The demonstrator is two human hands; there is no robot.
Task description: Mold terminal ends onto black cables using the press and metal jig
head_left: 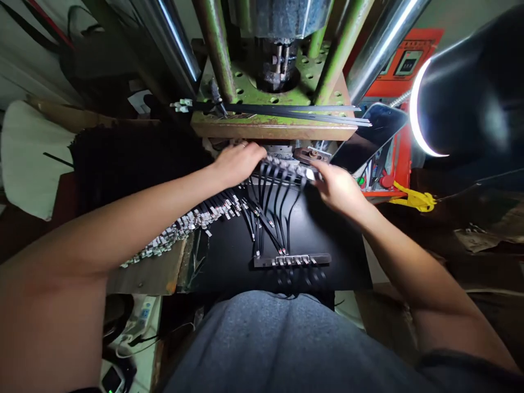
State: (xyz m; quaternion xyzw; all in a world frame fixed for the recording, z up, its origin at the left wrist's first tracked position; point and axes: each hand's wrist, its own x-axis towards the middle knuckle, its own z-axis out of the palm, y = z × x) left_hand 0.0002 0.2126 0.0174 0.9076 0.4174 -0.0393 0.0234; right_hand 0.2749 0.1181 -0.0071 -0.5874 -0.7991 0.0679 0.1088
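My left hand (238, 162) and my right hand (338, 188) grip the two ends of a metal holder bar (289, 167) just under the green press plate (272, 130). Several black cables (275, 204) hang from that bar toward me. Both hands have their fingers curled around the bar. A second holder bar (291, 260) with metal connector ends lies on the black work surface (229, 256) near my lap. A pile of black cables with metal plugs (184, 224) lies under my left forearm.
A press with steel columns (172, 38) and green rods (215, 49) rises behind. Long black cables (282, 112) lie across the press plate. A phone (370, 136) leans right, before a red control box (403, 60). A lit lamp (470, 82) hangs at right.
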